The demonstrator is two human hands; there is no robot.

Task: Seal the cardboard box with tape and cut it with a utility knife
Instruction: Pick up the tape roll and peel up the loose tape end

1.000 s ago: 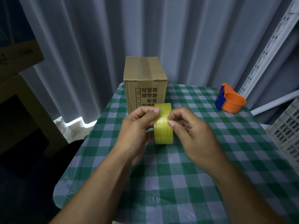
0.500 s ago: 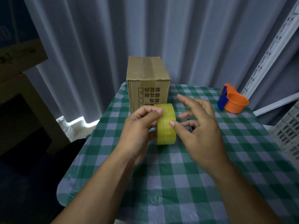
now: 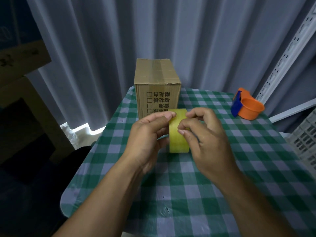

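Observation:
A brown cardboard box [image 3: 156,82] with printed characters stands upright at the table's far edge, its top flaps closed. In front of it I hold a yellow tape roll [image 3: 177,139] on edge above the cloth. My left hand [image 3: 148,134] grips the roll from its left side, thumb and forefinger on the top rim. My right hand [image 3: 203,134] is on the right side, fingers curled, with thumb and fingertips pinching at the roll's outer band. No utility knife is in view.
An orange tape dispenser with a blue part [image 3: 246,107] lies at the far right of the green checked tablecloth [image 3: 188,194]. A white crate [image 3: 306,139] and a slotted metal rail [image 3: 287,48] stand to the right; curtains hang behind.
My right hand, fingers spread half a second ago, has curled back onto the roll's band. The left hand and roll stay about where they were.

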